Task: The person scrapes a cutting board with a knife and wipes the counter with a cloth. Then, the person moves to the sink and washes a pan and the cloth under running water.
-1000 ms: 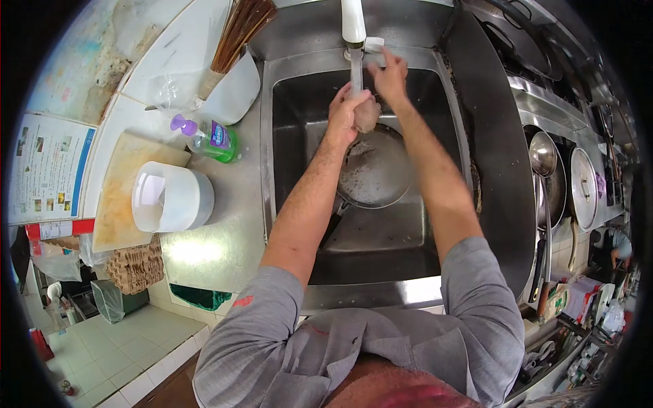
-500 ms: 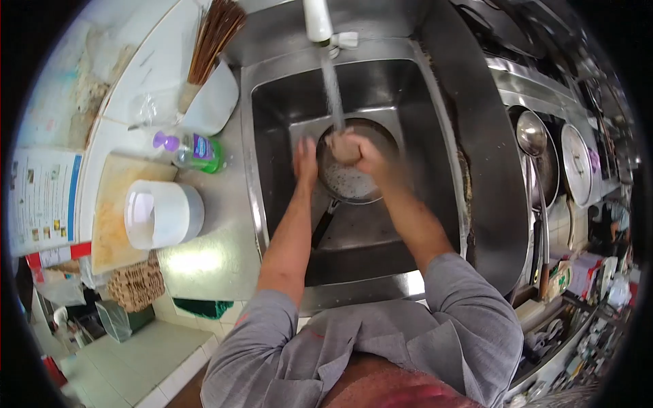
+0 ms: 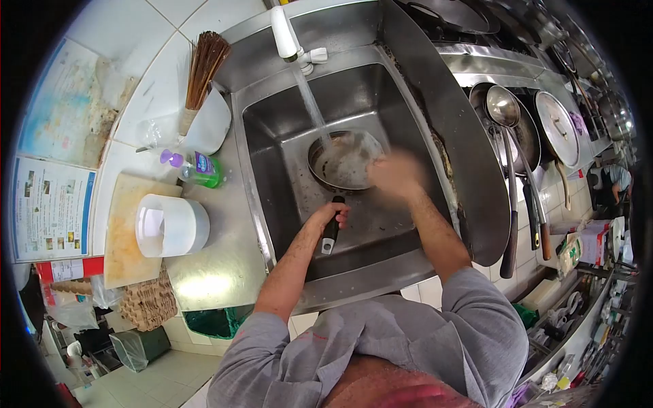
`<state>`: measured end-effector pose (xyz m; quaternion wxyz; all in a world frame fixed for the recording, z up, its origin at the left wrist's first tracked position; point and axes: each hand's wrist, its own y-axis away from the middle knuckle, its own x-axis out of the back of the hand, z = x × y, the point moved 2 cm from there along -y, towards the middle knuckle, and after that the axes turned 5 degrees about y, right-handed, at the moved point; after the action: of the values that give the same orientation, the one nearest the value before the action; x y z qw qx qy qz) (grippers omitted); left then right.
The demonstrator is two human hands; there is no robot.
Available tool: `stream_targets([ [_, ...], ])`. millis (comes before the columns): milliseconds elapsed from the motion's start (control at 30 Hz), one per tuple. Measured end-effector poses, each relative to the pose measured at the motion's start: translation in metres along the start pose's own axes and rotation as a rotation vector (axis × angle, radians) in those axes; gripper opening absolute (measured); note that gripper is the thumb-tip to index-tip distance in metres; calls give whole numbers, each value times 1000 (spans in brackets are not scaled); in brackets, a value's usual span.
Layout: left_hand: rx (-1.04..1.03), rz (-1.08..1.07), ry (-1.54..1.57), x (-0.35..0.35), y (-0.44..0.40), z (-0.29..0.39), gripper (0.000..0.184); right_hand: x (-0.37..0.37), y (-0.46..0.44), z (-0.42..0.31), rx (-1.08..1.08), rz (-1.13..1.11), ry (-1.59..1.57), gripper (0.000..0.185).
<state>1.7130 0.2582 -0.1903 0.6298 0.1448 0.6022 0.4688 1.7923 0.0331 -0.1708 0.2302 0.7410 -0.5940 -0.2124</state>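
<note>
A frying pan [image 3: 335, 178] sits tilted in the steel sink [image 3: 381, 238], with water and dark specks inside it. My left hand [image 3: 325, 219] is closed around its black handle [image 3: 329, 243], which points toward me. My right hand [image 3: 398, 175] is smeared by motion at the pan's right rim. Whether it holds anything cannot be made out. From the white faucet [image 3: 283, 34], a stream of water [image 3: 311, 102] falls into the pan.
On the left counter stand a green soap bottle [image 3: 204, 171], a white tub [image 3: 173, 226] on a cutting board [image 3: 122, 255], and a stick brush [image 3: 204, 71] in a white container [image 3: 212, 126]. Right of the sink's metal wall, a ladle [image 3: 503, 107] rests across a wok [image 3: 527, 139].
My left hand has come down from beside the pan and taken hold of its handle. My right hand has moved right and lower, off the pan's middle. The camera view has tilted.
</note>
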Motion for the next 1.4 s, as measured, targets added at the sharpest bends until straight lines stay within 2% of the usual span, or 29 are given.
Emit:
stream_targets([
  [33, -2, -1, -6, -8, 12, -1, 16, 7, -10, 13, 25, 16, -29, 55],
  [100, -141, 253, -809, -13, 37, 3, 15, 21, -31, 41, 76, 45, -85, 56],
  [133, -140, 254, -816, -7, 41, 1, 15, 34, -64, 73, 100, 140, 54, 56],
  [200, -334, 458, -1312, 9, 48, -1, 15, 35, -63, 81, 117, 224, 192, 56],
  [267, -291, 518, -1301, -2, 72, -1, 15, 24, -13, 37, 8, 241, -46, 59],
  [333, -253, 577, -1294, -1, 82, 2, 14, 22, 1, 22, 10, 178, -84, 60],
  [400, -258, 428, -1022, 17, 75, 2, 14, 15, -4, 20, 8, 112, -120, 61],
  [533, -227, 318, -868, 33, 62, -9, 12, -4, -51, 39, 323, 83, -86, 49],
  [633, -168, 342, -817, 53, 34, -21, 21, -32, -19, -18, 654, -7, -98, 39],
  [700, 14, 338, -1058, 62, 12, -13, 39, -57, 10, -72, 23, 66, -472, 33],
  [767, -675, 397, -1582, 59, -17, 9, 59, -74, -29, -74, 145, 33, -523, 27],
  [833, -861, 504, -730, 18, -27, 56, 75, -92, -53, -84, 221, 127, -450, 30],
  [900, -983, 288, -98, -63, 6, 92, 70, -106, -60, -94, 293, 213, -370, 34],
  [967, -835, -130, 72, -74, 1, 131, 63, -115, -59, -105, 247, 95, -226, 37],
  [1000, -833, -141, 124, -72, -5, 145, 57, -116, -75, -100, 248, 99, -221, 37],
  [1033, -831, -153, 174, -68, -14, 158, 52, -116, -104, -92, 393, 90, 2, 40],
  [1067, -799, -275, 198, -65, -19, 170, 38, -115, -111, -94, 532, 80, 227, 42],
  [1100, -795, -278, 200, -60, -26, 174, 38, -109, -118, -90, 529, 84, 229, 42],
  [1167, -948, -172, -13, -74, -10, 180, 21, -91, -96, -103, 532, -57, -50, 51],
  [1200, -943, -134, -9, -76, -8, 181, 19, -82, -42, -123, 269, -211, -316, 54],
  [1233, -941, -129, -9, -77, -8, 182, 19, -74, -41, -116, 265, -213, -319, 54],
  [1300, -1004, -141, -364, -83, -5, 179, 24, -79, -41, -104, 131, -670, -547, 55],
  [1333, -976, -42, -520, -102, 13, 169, 24, -85, -25, -108, 60, -748, -530, 38],
  [1367, -976, -35, -519, -102, 12, 163, 24, -86, -31, -100, 56, -753, -531, 38],
  [1400, -945, -31, -503, -100, 12, 156, 24, -86, -36, -87, 41, -743, -433, 29],
])
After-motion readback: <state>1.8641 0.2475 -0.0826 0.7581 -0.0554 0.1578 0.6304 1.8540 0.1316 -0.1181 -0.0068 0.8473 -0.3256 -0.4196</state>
